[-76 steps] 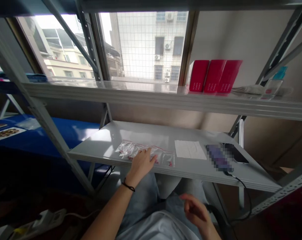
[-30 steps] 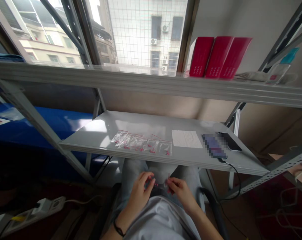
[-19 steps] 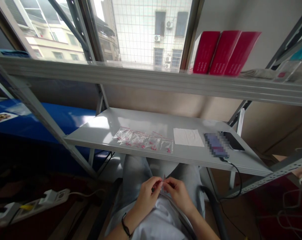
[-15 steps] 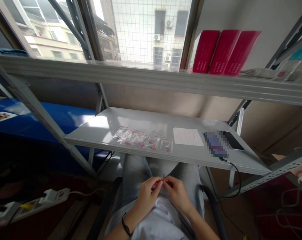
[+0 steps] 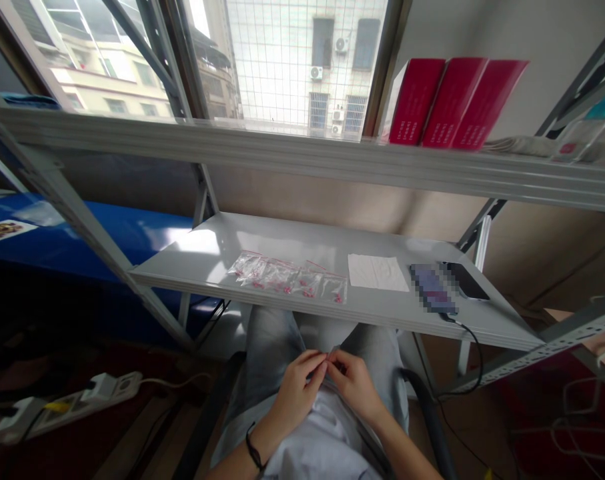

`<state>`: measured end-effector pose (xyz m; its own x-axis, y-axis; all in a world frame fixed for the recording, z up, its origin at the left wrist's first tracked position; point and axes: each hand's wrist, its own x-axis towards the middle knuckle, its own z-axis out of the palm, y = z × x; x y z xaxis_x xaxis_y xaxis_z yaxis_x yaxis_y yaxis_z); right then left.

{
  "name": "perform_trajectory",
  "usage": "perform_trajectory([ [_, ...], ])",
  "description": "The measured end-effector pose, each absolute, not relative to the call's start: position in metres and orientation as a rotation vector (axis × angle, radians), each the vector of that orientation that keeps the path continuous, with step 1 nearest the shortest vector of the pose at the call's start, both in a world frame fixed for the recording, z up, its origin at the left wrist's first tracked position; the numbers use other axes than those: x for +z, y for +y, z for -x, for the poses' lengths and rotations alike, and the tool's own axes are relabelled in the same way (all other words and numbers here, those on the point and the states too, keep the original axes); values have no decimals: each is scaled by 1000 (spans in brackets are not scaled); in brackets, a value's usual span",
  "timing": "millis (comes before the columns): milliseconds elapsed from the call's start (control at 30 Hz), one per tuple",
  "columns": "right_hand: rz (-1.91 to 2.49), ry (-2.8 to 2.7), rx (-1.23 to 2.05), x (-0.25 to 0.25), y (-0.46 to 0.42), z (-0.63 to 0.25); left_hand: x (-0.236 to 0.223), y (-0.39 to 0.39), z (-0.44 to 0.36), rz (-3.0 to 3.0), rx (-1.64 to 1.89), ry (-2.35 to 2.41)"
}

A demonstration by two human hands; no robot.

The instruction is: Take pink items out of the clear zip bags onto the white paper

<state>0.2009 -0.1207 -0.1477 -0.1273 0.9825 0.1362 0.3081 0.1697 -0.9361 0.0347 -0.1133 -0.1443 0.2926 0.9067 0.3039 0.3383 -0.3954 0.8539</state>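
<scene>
Low over my lap, my left hand (image 5: 302, 379) and my right hand (image 5: 353, 381) meet at the fingertips. Both are closed in a pinch, and what they hold between them is too small and too hidden to name. On the shelf board in front of me lies a row of clear zip bags (image 5: 277, 275), overlapping at the left, with small red pieces inside. To their right is a white paper sheet (image 5: 378, 273). A dark band circles my left wrist.
A phone (image 5: 433, 288) with a cable plugged in lies on the grey board (image 5: 302, 233), beside a dark flat device (image 5: 466, 281). Several red boxes (image 5: 455, 103) stand on the upper shelf (image 5: 282, 150). At lower left is a power strip (image 5: 77, 403). Chair armrests flank me.
My fingertips have drawn closer together, and the thin pointed bit that stuck up between them is now hidden. The view has shifted very slightly.
</scene>
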Motion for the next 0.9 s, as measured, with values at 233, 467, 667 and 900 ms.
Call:
perform_trajectory([
  [233, 1264, -1587, 1021, -147, -120, -203, -143, -114, -35, -1851, 1052, 1126],
  [467, 1284, -1624, 1029, -146, -118, -211, -141, -115, -34, -1803, 1036, 1096],
  [667, 1279, -1622, 1003, -150, -119, -206, -146, -115, -34, -1632, 975, 1067],
  [900, 1256, -1617, 1024, -155, -121, -197, -141, -109, -32, -1580, 928, 1179],
])
